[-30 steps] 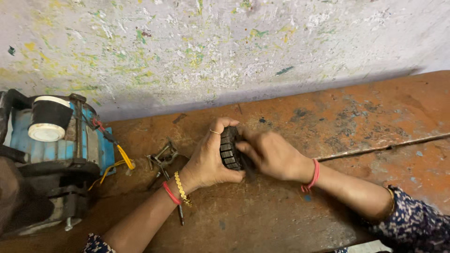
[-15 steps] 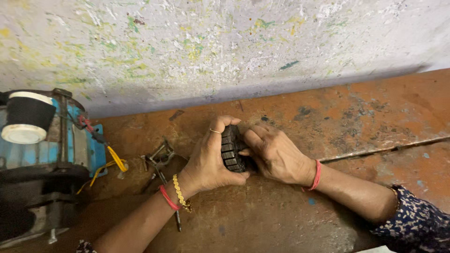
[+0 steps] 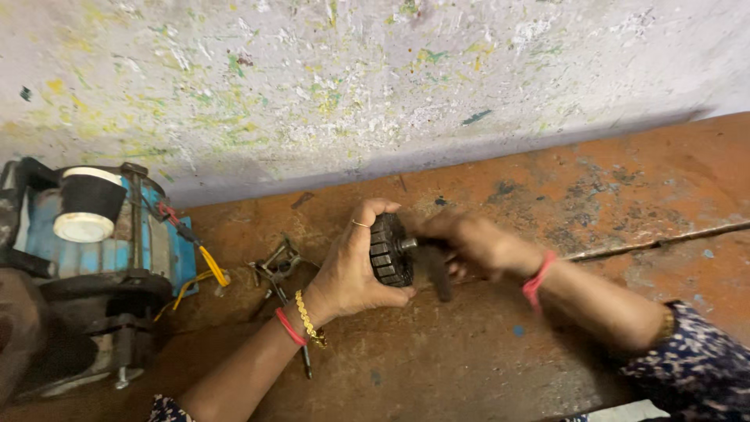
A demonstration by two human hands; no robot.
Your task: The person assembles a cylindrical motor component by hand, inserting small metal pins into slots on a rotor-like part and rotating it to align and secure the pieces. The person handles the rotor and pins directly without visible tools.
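- Far left of the rotor stands a blue motor (image 3: 94, 258) with a black-and-white cap, red and yellow wires trailing from its right side toward me.
- Between the motor and the rotor, a small metal tool (image 3: 275, 266) lies on the rusty bench (image 3: 625, 195), just left of my left wrist; a thin dark rod lies under that forearm.
- My left hand (image 3: 351, 270) is wrapped around the rotor (image 3: 391, 250), thumb beneath, fingers over the top, holding it just off the bench.
- The rotor is a dark, ribbed drum; its axis runs left to right, and a short shaft (image 3: 408, 244) sticks out of its right face.
- My right hand (image 3: 473, 246) is just right of the rotor, fingers closed about the shaft end. It is blurred, so I cannot tell how firm the grip is. A dark piece hangs below it; what it is I cannot say.
- Right of the rotor, a long seam crosses the bench; nothing stands between my hands.
- Behind everything, a paint-flecked wall (image 3: 391, 78).
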